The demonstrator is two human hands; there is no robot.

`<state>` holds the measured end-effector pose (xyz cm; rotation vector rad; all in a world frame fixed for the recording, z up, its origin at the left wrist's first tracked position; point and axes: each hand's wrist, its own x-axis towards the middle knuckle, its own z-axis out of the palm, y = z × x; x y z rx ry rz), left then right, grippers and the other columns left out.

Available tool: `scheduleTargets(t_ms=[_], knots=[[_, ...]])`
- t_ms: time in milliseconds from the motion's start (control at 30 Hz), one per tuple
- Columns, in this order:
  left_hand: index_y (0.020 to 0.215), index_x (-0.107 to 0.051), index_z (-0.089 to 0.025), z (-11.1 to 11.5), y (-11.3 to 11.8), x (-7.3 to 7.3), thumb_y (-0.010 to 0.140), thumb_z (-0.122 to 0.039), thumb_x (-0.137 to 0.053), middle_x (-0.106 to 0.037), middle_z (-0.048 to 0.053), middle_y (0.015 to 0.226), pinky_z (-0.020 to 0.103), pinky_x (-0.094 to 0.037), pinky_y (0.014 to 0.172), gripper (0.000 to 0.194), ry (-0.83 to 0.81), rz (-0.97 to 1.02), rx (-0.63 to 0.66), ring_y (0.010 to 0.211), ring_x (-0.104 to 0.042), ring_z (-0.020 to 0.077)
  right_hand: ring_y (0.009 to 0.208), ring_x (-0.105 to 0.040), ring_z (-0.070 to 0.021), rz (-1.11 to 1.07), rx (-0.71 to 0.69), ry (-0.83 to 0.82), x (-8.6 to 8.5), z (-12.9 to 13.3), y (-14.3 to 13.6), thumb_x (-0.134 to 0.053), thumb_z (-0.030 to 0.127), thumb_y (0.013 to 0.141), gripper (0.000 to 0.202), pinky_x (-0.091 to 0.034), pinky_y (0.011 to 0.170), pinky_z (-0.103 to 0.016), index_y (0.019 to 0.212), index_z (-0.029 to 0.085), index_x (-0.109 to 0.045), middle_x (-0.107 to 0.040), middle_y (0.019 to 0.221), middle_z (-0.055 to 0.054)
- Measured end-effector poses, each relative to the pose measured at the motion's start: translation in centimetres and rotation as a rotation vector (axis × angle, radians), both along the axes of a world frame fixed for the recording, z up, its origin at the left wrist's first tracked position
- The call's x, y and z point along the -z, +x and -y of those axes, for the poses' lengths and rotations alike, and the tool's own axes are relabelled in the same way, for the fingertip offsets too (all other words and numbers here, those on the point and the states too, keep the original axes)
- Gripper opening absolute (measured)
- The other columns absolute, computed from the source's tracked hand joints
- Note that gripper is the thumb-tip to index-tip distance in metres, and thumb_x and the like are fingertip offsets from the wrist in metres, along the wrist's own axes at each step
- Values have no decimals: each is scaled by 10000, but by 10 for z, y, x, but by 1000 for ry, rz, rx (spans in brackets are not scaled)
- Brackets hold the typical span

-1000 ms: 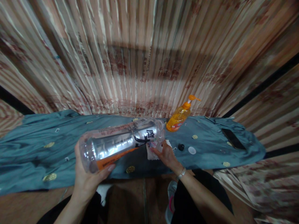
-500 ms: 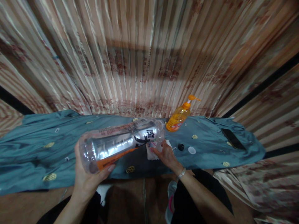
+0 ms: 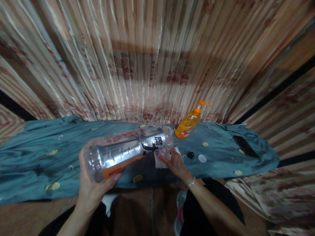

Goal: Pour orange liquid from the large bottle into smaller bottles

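Observation:
A large clear plastic bottle (image 3: 128,150) with a silver and orange label lies tilted across the view, its base at the left and its neck at the right. My left hand (image 3: 92,183) is wrapped round the base end. Near the neck, my right hand (image 3: 176,162) has its fingers partly hidden by the bottle; a small whitish packet or cloth (image 3: 160,163) shows under them. What the right fingers grip cannot be made out. Just right of the neck stands an orange pump bottle (image 3: 187,125).
On the teal patterned cloth (image 3: 216,164) are a small black cap (image 3: 190,154), a white round lid (image 3: 202,158) and, at the right, a dark phone (image 3: 245,146). A striped curtain (image 3: 147,65) hangs behind. My legs are below the near edge.

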<state>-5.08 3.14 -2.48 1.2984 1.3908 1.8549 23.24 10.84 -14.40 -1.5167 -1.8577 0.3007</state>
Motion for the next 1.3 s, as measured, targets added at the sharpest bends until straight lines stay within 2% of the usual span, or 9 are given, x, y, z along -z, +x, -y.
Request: scheduleTargets(t_ms=[167, 300, 533, 733, 967, 1133, 1300], knots=[[1325, -555, -329, 0, 1, 0, 426, -445, -942, -639, 88, 1273, 695, -341, 1175, 986, 13, 7, 2, 1303, -553, 430, 827, -758, -304, 6, 14, 17, 4, -1, 0, -768, 315, 822, 522, -647, 706, -452, 1289, 218, -558, -771, 929, -106], [1309, -565, -312, 0, 2, 0, 436, -451, -939, -634, 87, 1303, 655, -362, 1183, 960, 29, -8, -5, 1289, -570, 417, 800, -755, -297, 11, 5, 12, 2, -1, 0, -763, 322, 831, 505, -647, 698, -448, 1283, 222, -561, -772, 910, -97], [1329, -537, -331, 0, -1, 3, 422, -460, -938, -607, 90, 1352, 686, -308, 1200, 1000, -3, 0, -1, 1333, -531, 426, 849, -760, -323, 7, 10, -29, -2, 1, -1, -756, 318, 834, 495, -648, 719, -467, 1275, 207, -563, -768, 931, -115], [1307, -572, -312, -1, 0, 1, 416, -486, -937, -636, 88, 1305, 649, -380, 1175, 978, 31, -34, -26, 1269, -588, 417, 802, -748, -307, 27, 16, 13, 1, 0, -1, -744, 340, 835, 508, -639, 682, -451, 1297, 243, -557, -766, 911, -90], [1298, -567, -341, -1, 0, 0, 430, -482, -932, -658, 60, 1215, 642, -347, 1199, 952, 37, -42, -22, 1307, -555, 405, 822, -751, -310, 15, 14, -2, 1, 0, -1, -748, 346, 828, 509, -639, 710, -462, 1282, 217, -559, -766, 932, -104], [1311, -558, -331, 0, -1, 0, 433, -474, -935, -649, 59, 1236, 615, -337, 1213, 966, 13, -42, -11, 1313, -553, 398, 832, -754, -306, 19, 20, -3, 0, 1, -1, -749, 326, 835, 500, -641, 716, -452, 1282, 209, -557, -769, 932, -106], [1316, -545, -335, 1, 1, 1, 450, -446, -933, -619, 77, 1284, 649, -297, 1223, 955, -8, -4, 11, 1385, -484, 421, 833, -753, -319, 47, 23, 20, 1, 1, -1, -738, 342, 845, 524, -641, 714, -468, 1316, 219, -544, -768, 931, -107]])
